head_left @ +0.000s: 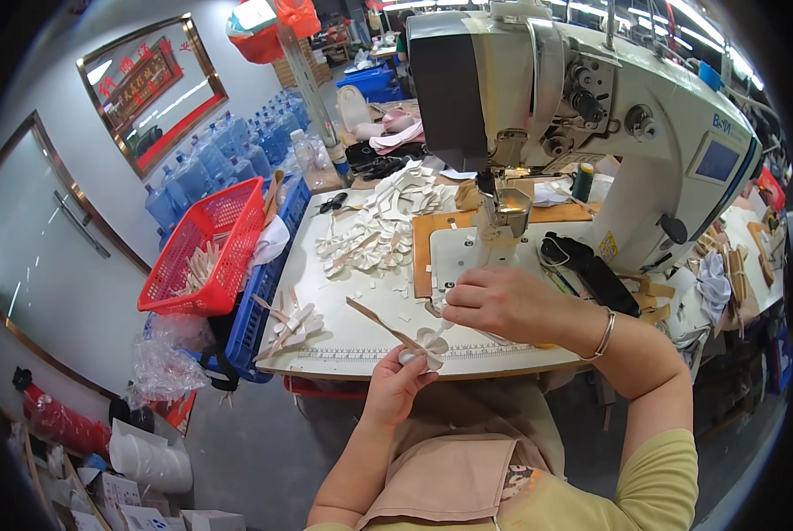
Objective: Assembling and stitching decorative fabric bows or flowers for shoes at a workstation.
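Note:
In front of the sewing machine [671, 106], my left hand [396, 387] pinches a white flower-shaped piece [432, 352] near the table's front edge. A narrow beige strap [376, 322] sticks out from that piece toward the upper left. My right hand [500, 305] is closed just above and to the right, its fingertips pointing down at the flower. Between those fingertips is something slim and white [442, 326], too small to name, reaching to the flower piece. Left of my hands, several finished-looking flower pieces with straps [295, 326] lie together at the table edge.
A heap of loose white cut pieces [383, 221] covers the table's middle left. Beyond the left edge, a red basket [204, 234] holds pale strips above a blue crate [259, 305]. A black object [591, 270] lies beside the machine's base. Small scissors [333, 203] lie farther back.

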